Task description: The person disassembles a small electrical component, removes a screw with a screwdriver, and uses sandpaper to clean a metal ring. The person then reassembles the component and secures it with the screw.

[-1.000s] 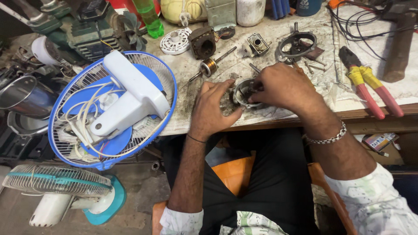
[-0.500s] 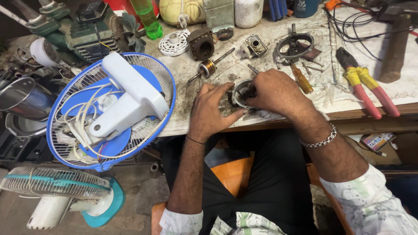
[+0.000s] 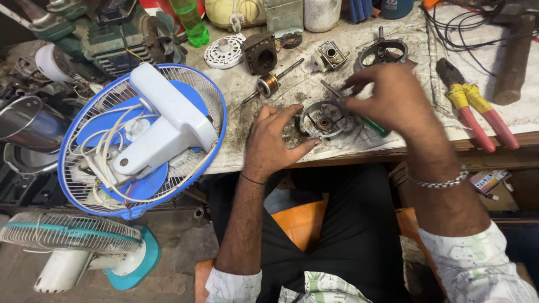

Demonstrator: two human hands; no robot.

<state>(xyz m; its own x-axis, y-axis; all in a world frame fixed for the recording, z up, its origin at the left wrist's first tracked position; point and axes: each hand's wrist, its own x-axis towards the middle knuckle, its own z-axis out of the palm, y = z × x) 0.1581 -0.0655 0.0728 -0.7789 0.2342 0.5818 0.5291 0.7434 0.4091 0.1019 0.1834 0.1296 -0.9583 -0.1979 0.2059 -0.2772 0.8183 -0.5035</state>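
Housing [image 3: 324, 119] is lying opened, rotor [image 3: 270, 84] out at ten o'clock; left hand [image 3: 275, 140] is bracing it, fingers spread, right hand [image 3: 390, 98] pinching a screwdriver [image 3: 370, 123].

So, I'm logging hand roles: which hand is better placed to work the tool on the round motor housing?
Right hand: it's above the housing, probably holding the green-handled screwdriver. Left hand braces it.

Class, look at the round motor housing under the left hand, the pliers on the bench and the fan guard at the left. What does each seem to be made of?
Round grey motor housing: likely cast metal, dull, grimy sheen.
Red-and-yellow-handled pliers: dark steel jaws, handles seemingly plastic or rubber sleeved, matte.
Blue-rimmed fan guard: thin white wires, probably coated metal; the blue rim looks like plastic.
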